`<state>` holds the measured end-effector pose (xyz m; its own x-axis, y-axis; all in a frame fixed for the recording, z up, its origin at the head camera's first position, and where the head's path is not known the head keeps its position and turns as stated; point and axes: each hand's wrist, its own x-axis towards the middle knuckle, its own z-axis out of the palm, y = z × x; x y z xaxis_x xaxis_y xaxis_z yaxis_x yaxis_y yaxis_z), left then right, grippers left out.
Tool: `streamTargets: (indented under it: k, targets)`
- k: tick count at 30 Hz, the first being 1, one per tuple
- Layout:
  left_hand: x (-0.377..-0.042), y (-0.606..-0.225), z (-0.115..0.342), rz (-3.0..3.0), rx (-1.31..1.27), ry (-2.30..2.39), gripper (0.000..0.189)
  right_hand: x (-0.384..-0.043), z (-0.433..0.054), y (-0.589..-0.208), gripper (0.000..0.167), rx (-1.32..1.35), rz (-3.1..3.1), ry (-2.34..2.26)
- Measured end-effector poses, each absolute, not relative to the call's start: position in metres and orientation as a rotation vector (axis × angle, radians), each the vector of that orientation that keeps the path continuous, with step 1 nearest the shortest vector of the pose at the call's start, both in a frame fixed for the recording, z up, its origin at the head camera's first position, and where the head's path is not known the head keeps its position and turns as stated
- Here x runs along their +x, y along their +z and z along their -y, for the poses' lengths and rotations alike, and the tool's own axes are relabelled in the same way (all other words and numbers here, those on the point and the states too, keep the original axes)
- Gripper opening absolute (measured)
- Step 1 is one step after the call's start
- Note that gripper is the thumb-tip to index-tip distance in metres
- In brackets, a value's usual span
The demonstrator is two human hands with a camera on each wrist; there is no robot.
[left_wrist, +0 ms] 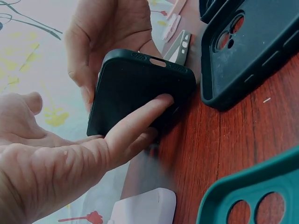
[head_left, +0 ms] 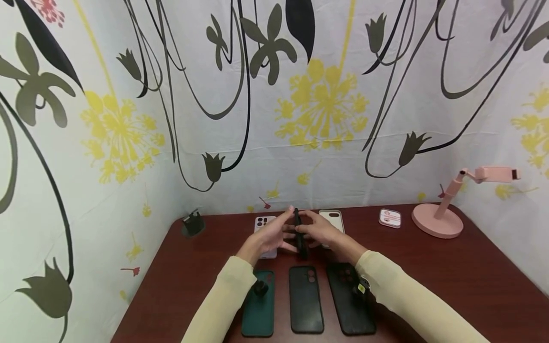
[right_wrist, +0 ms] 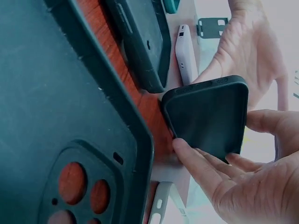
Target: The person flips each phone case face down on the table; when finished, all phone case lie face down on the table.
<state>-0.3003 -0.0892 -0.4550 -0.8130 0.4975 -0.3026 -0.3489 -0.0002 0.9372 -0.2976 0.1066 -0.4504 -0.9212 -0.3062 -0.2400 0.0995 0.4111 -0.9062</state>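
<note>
A black phone case (head_left: pixel 299 240) stands on its edge between both hands, near the back of the table. My right hand (head_left: pixel 320 229) grips it by its side edges, thumb on one side and fingers on the other, as the right wrist view shows. Its hollow inside (right_wrist: pixel 208 121) faces that view. My left hand (left_wrist: pixel 70 154) lays nearly straight fingers against the flat back of the case (left_wrist: pixel 135 93), its thumb raised away. In front of the hands lie a green phone case (head_left: pixel 264 309), a black phone case (head_left: pixel 305 297) and a larger black phone case (head_left: pixel 349 305).
Behind the left hand lies a pale lilac phone case (head_left: pixel 271 252); a white one (head_left: pixel 332 217) is behind the right. Farther right are a small white-and-red case (head_left: pixel 390 217) and a pink phone stand (head_left: pixel 439 221). A small dark stand (head_left: pixel 193 223) sits at the back left corner.
</note>
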Motion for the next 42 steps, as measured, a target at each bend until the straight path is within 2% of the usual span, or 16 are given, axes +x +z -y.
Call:
streamTargets:
  k: [6, 13, 25, 37, 42]
  targets:
    - [-0.299, -0.453, 0.089, -1.71, 0.158, 1.875, 0.086, -0.299, -0.116, -0.45, 0.06, -0.19, -2.108, -1.674]
    - [-0.302, -0.452, 0.091, -1.711, 0.129, 1.826, 0.078, -0.297, -0.124, -0.45, 0.059, -0.181, -1.996, -1.76]
    - [-0.305, -0.454, 0.089, -1.787, 0.108, 1.842, 0.087, -0.298, -0.128, -0.454, 0.057, -0.16, -1.978, -1.812]
    - [-0.309, -0.454, 0.092, -1.801, 0.033, 1.867, 0.081, -0.3, -0.13, -0.456, 0.059, -0.158, -1.989, -1.848]
    - [-0.311, -0.457, 0.095, -1.807, -0.022, 1.897, 0.068, -0.302, -0.132, -0.459, 0.057, -0.137, -2.018, -1.855]
